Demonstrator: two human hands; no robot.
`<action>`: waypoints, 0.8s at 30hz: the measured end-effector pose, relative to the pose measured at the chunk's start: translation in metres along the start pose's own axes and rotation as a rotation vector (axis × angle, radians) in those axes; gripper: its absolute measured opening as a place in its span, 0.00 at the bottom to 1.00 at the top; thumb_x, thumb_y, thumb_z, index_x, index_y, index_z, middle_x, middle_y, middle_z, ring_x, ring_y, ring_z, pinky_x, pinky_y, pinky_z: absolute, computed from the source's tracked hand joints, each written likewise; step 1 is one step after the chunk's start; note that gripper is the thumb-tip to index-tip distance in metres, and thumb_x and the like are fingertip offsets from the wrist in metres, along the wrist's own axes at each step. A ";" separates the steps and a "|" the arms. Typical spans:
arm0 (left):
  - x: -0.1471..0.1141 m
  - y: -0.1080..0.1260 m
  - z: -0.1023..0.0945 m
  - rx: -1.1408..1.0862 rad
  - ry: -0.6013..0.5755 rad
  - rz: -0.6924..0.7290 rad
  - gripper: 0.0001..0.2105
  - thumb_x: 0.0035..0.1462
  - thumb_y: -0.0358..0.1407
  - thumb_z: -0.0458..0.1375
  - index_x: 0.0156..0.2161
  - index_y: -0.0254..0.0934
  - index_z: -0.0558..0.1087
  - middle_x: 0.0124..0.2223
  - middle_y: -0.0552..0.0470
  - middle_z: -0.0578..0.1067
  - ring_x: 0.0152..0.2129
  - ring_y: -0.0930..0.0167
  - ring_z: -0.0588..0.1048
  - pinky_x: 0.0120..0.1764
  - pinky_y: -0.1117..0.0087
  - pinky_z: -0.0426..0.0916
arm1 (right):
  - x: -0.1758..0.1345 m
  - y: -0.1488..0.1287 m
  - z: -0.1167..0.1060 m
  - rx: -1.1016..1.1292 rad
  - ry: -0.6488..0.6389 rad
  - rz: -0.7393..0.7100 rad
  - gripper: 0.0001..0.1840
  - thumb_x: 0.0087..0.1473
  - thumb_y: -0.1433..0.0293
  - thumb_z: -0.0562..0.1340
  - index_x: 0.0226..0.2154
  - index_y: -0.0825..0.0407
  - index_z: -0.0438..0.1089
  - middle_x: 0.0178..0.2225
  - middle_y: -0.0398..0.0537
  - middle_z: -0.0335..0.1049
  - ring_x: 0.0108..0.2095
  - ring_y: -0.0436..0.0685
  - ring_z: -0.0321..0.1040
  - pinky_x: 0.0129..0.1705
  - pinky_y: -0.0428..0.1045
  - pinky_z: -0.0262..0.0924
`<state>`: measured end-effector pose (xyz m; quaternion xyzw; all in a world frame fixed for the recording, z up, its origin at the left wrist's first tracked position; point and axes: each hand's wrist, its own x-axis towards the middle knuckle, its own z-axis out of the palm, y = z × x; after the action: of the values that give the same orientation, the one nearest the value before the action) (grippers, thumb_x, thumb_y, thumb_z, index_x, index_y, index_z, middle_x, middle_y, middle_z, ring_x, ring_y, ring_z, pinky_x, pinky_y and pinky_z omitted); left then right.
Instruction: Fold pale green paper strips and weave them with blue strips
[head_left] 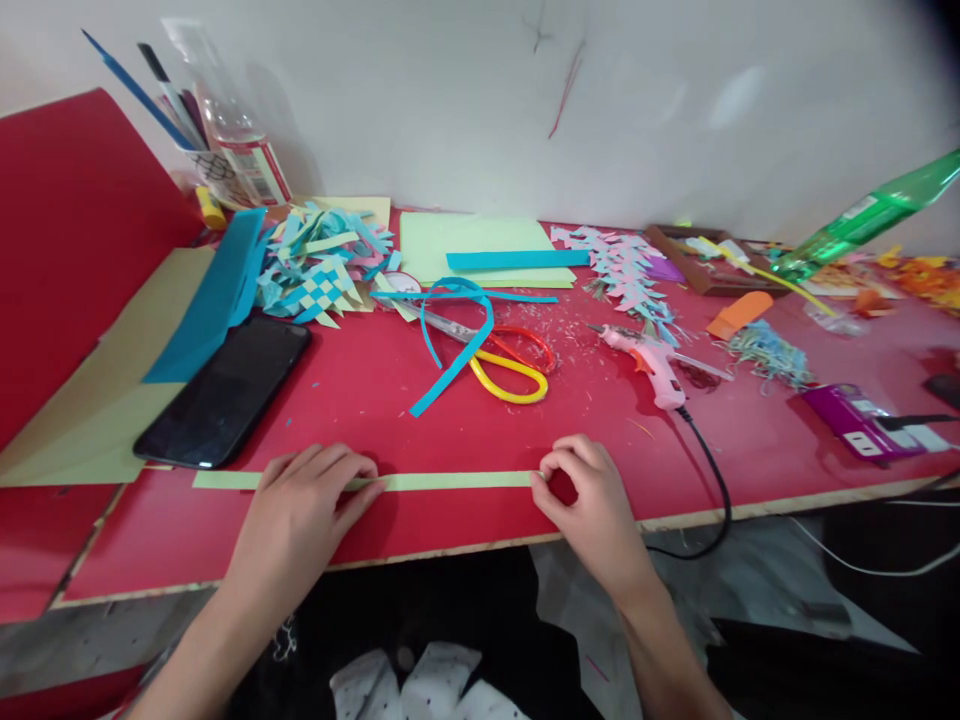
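A long pale green paper strip (457,481) runs left to right along the front of the red table. My left hand (311,500) lies over its left part, thumb and fingertips pinching it, and the strip's left end shows beyond the wrist side. Its right end sits between the thumb and forefinger of my right hand (589,495), which curl into a ring. Behind the strip are scissors (510,385) with one yellow and one red handle. Blue paper strips (457,375) lie curled across the blades.
A black phone (225,390) lies left, near blue paper (206,300). Woven paper pieces (322,270) pile at the back. To the right are a pink glue gun (649,365) with its cord, a purple socket box (859,425) and a tilted green bottle (870,220).
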<state>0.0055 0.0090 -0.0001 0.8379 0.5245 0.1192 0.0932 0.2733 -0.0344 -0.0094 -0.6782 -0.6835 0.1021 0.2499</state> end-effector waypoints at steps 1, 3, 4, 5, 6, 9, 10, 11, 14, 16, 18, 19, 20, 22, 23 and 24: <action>-0.001 -0.004 0.000 -0.001 -0.003 -0.004 0.10 0.57 0.41 0.48 0.31 0.39 0.68 0.33 0.53 0.73 0.31 0.68 0.70 0.37 0.66 0.57 | -0.001 0.002 0.000 -0.003 0.009 0.008 0.05 0.47 0.72 0.56 0.22 0.51 0.59 0.29 0.45 0.60 0.33 0.54 0.58 0.36 0.50 0.54; -0.004 -0.011 0.000 0.005 0.005 -0.014 0.10 0.57 0.41 0.48 0.32 0.40 0.68 0.34 0.53 0.73 0.32 0.67 0.70 0.38 0.66 0.57 | -0.003 0.007 -0.001 -0.015 0.029 0.022 0.05 0.47 0.73 0.56 0.22 0.51 0.59 0.29 0.45 0.60 0.32 0.54 0.58 0.36 0.50 0.54; -0.006 -0.014 0.000 0.007 0.012 -0.020 0.10 0.57 0.42 0.48 0.32 0.40 0.67 0.34 0.53 0.73 0.32 0.67 0.70 0.38 0.66 0.57 | -0.004 0.010 -0.001 -0.020 0.040 0.024 0.05 0.48 0.73 0.56 0.23 0.51 0.59 0.29 0.45 0.60 0.32 0.54 0.58 0.36 0.50 0.55; -0.007 -0.016 0.000 0.006 0.019 -0.026 0.10 0.56 0.42 0.48 0.32 0.40 0.67 0.34 0.53 0.73 0.32 0.67 0.70 0.38 0.66 0.58 | -0.004 0.012 -0.001 -0.022 0.056 0.022 0.05 0.48 0.73 0.56 0.23 0.51 0.59 0.29 0.45 0.60 0.32 0.54 0.58 0.36 0.50 0.55; -0.008 -0.018 -0.001 0.001 0.026 -0.031 0.10 0.56 0.42 0.48 0.32 0.40 0.67 0.34 0.53 0.73 0.32 0.67 0.70 0.38 0.66 0.58 | -0.005 0.014 -0.001 -0.018 0.082 0.019 0.05 0.48 0.73 0.56 0.23 0.51 0.59 0.28 0.45 0.60 0.32 0.53 0.58 0.35 0.50 0.55; -0.007 -0.014 -0.003 -0.021 0.042 -0.021 0.09 0.56 0.41 0.48 0.32 0.40 0.67 0.33 0.53 0.73 0.32 0.68 0.70 0.38 0.66 0.57 | -0.007 0.012 -0.002 0.039 0.262 0.005 0.03 0.49 0.74 0.55 0.27 0.51 0.59 0.28 0.45 0.60 0.31 0.53 0.58 0.34 0.50 0.56; -0.005 -0.010 -0.003 -0.030 0.043 -0.010 0.09 0.56 0.41 0.48 0.32 0.40 0.68 0.33 0.53 0.73 0.32 0.68 0.70 0.38 0.66 0.57 | -0.007 0.008 -0.002 0.063 0.340 -0.007 0.03 0.49 0.74 0.55 0.29 0.51 0.59 0.28 0.45 0.60 0.31 0.53 0.59 0.34 0.50 0.57; -0.003 -0.005 -0.003 -0.041 0.039 0.004 0.08 0.56 0.40 0.49 0.32 0.40 0.68 0.33 0.53 0.73 0.31 0.69 0.70 0.38 0.66 0.57 | -0.006 0.001 -0.002 0.084 0.399 -0.028 0.04 0.50 0.75 0.55 0.31 0.52 0.59 0.29 0.46 0.61 0.32 0.53 0.59 0.35 0.50 0.57; 0.006 0.016 0.001 -0.082 0.010 0.046 0.07 0.56 0.36 0.50 0.31 0.40 0.69 0.32 0.54 0.73 0.31 0.70 0.70 0.36 0.68 0.56 | -0.003 -0.028 0.004 0.131 0.325 -0.170 0.08 0.50 0.76 0.55 0.36 0.52 0.61 0.34 0.48 0.63 0.37 0.55 0.60 0.40 0.51 0.57; 0.011 0.027 0.006 -0.091 0.005 0.067 0.06 0.56 0.35 0.51 0.31 0.39 0.69 0.32 0.55 0.73 0.31 0.70 0.70 0.35 0.68 0.56 | 0.002 -0.048 0.013 0.146 0.100 -0.268 0.09 0.51 0.75 0.55 0.38 0.52 0.61 0.36 0.49 0.64 0.39 0.55 0.59 0.42 0.51 0.57; 0.013 0.033 0.010 -0.082 0.023 0.084 0.05 0.56 0.35 0.51 0.33 0.39 0.69 0.32 0.54 0.73 0.32 0.69 0.70 0.35 0.68 0.57 | 0.006 -0.063 0.024 0.088 -0.073 -0.297 0.09 0.52 0.74 0.55 0.38 0.52 0.63 0.37 0.49 0.64 0.38 0.56 0.59 0.40 0.52 0.57; 0.012 0.034 0.012 -0.071 0.036 0.089 0.05 0.56 0.35 0.51 0.34 0.38 0.69 0.32 0.54 0.73 0.32 0.69 0.70 0.35 0.68 0.57 | 0.008 -0.067 0.028 0.058 -0.118 -0.286 0.08 0.52 0.73 0.55 0.38 0.52 0.63 0.37 0.49 0.64 0.38 0.57 0.59 0.40 0.52 0.57; 0.011 0.033 0.013 -0.058 0.048 0.095 0.06 0.56 0.35 0.50 0.34 0.38 0.68 0.32 0.53 0.73 0.31 0.68 0.70 0.35 0.68 0.57 | 0.010 -0.070 0.032 0.043 -0.143 -0.273 0.07 0.52 0.73 0.56 0.36 0.52 0.64 0.36 0.48 0.64 0.38 0.56 0.58 0.39 0.52 0.57; 0.007 0.028 0.014 -0.035 0.060 0.104 0.06 0.57 0.36 0.50 0.34 0.38 0.69 0.32 0.53 0.73 0.31 0.68 0.69 0.34 0.68 0.57 | 0.012 -0.072 0.035 0.038 -0.163 -0.254 0.04 0.52 0.72 0.56 0.33 0.52 0.64 0.35 0.47 0.64 0.37 0.56 0.58 0.38 0.51 0.56; 0.005 0.025 0.013 -0.027 0.061 0.108 0.07 0.57 0.36 0.50 0.34 0.38 0.69 0.32 0.53 0.73 0.30 0.69 0.69 0.34 0.68 0.57 | 0.013 -0.072 0.036 0.042 -0.167 -0.252 0.03 0.52 0.72 0.56 0.32 0.52 0.64 0.34 0.47 0.64 0.36 0.55 0.58 0.38 0.51 0.56; 0.003 0.021 0.012 -0.021 0.059 0.112 0.07 0.57 0.36 0.50 0.33 0.38 0.69 0.32 0.53 0.73 0.30 0.69 0.69 0.34 0.68 0.57 | 0.014 -0.072 0.035 0.044 -0.172 -0.251 0.02 0.52 0.72 0.56 0.30 0.52 0.64 0.34 0.46 0.64 0.36 0.54 0.58 0.38 0.50 0.55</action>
<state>0.0285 0.0022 -0.0049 0.8611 0.4780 0.1542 0.0796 0.1944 -0.0179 -0.0023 -0.5705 -0.7794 0.1425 0.2161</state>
